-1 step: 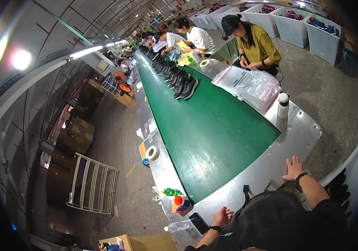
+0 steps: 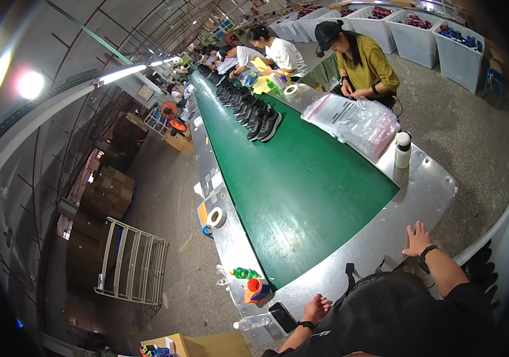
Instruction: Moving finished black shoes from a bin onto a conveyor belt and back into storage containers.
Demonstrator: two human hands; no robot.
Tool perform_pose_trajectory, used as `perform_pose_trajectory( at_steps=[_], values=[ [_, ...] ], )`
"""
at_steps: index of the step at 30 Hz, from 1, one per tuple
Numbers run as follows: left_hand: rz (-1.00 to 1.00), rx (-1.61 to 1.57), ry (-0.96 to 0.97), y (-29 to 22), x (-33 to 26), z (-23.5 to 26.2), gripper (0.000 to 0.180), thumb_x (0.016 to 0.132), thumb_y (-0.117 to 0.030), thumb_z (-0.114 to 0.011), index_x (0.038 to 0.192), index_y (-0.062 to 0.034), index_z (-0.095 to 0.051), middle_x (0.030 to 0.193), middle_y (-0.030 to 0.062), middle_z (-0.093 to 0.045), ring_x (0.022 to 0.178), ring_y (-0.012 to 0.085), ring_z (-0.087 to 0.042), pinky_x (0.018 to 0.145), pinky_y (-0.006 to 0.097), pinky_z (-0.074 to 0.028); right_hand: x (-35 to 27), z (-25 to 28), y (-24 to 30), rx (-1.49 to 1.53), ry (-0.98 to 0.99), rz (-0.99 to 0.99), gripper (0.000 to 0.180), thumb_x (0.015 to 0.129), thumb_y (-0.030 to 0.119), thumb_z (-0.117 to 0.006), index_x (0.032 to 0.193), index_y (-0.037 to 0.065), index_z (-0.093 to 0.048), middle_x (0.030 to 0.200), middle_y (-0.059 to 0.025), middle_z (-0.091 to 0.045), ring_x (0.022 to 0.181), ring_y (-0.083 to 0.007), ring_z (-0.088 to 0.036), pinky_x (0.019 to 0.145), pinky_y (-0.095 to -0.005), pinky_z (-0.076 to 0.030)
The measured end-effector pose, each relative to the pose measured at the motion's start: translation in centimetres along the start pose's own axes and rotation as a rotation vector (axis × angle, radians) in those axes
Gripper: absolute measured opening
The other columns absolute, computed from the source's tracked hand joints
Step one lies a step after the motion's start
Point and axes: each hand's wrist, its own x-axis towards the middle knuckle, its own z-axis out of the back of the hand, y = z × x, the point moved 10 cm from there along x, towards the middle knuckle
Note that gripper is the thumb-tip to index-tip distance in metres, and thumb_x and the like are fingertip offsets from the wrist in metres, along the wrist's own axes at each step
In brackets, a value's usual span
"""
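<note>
My right hand (image 2: pixel 418 240) rests on the bare metal end plate (image 2: pixel 350 262) of the conveyor table, its fingers spread and nothing in it. Near the plate's front edge lies my left hand (image 2: pixel 316 309), fingers loosely bent and a little apart, with no object showing in them. Just left of it is a black phone (image 2: pixel 283 317), and beyond that a clear plastic bottle (image 2: pixel 252 322) on its side. An orange and blue holder (image 2: pixel 257 288) stands at the belt's corner beside a small green bottle (image 2: pixel 244 273). Black shoes (image 2: pixel 264 124) line the green belt (image 2: pixel 302 196) farther off.
On the right rim are a white bottle (image 2: pixel 403 150) and a pile of clear plastic bags (image 2: pixel 361 125). A person in a mustard top (image 2: pixel 373 71) stands behind them. A tape roll (image 2: pixel 216 218) sits on the left rim. White bins (image 2: pixel 457 56) and a rack (image 2: pixel 132 262) stand on the floor.
</note>
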Motion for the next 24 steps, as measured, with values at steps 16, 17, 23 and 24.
perform_pose_trajectory(
  at_steps=[16,17,23,24],
  values=[
    [0.005,0.051,-0.005,0.3,0.9,0.7,0.035,0.1,-0.036,-0.055,0.104,-0.0016,-0.06,0.087,0.0108,-0.068,0.071,0.0231,-0.067,0.064,0.035,-0.056,-0.2,0.3,0.1,0.024,0.006,-0.001,0.112,0.073,0.048,-0.079,0.157,0.009,-0.016,0.162,-0.0277,-0.002,0.151,-0.042,-0.006,0.118,-0.0533,-0.022],
    [0.012,0.061,-0.005,0.4,1.1,0.9,0.035,0.1,-0.036,-0.055,0.104,-0.0018,-0.06,0.088,0.0108,-0.068,0.071,0.023,-0.067,0.064,0.035,-0.056,-0.2,0.2,0.2,0.021,0.007,0.0,0.112,0.073,0.048,-0.079,0.157,0.009,-0.016,0.162,-0.0278,-0.002,0.151,-0.0421,-0.006,0.118,-0.0533,-0.022],
    [0.025,0.054,0.015,0.7,1.4,0.9,0.036,0.1,-0.038,-0.054,0.106,-0.0026,-0.06,0.089,0.011,-0.068,0.072,0.0223,-0.067,0.064,0.034,-0.055,0.3,-0.2,-0.1,0.017,0.015,0.009,0.113,0.073,0.048,-0.079,0.157,0.009,-0.015,0.161,-0.0283,-0.001,0.151,-0.0424,-0.005,0.118,-0.0533,-0.023],
    [0.023,0.051,0.016,0.7,1.4,0.8,0.036,0.1,-0.038,-0.054,0.106,-0.0026,-0.06,0.089,0.011,-0.068,0.072,0.0223,-0.067,0.064,0.034,-0.055,0.4,-0.2,-0.1,0.015,0.013,0.01,0.113,0.073,0.048,-0.079,0.157,0.009,-0.015,0.161,-0.0283,-0.001,0.151,-0.0424,-0.005,0.118,-0.0533,-0.023]
  ],
)
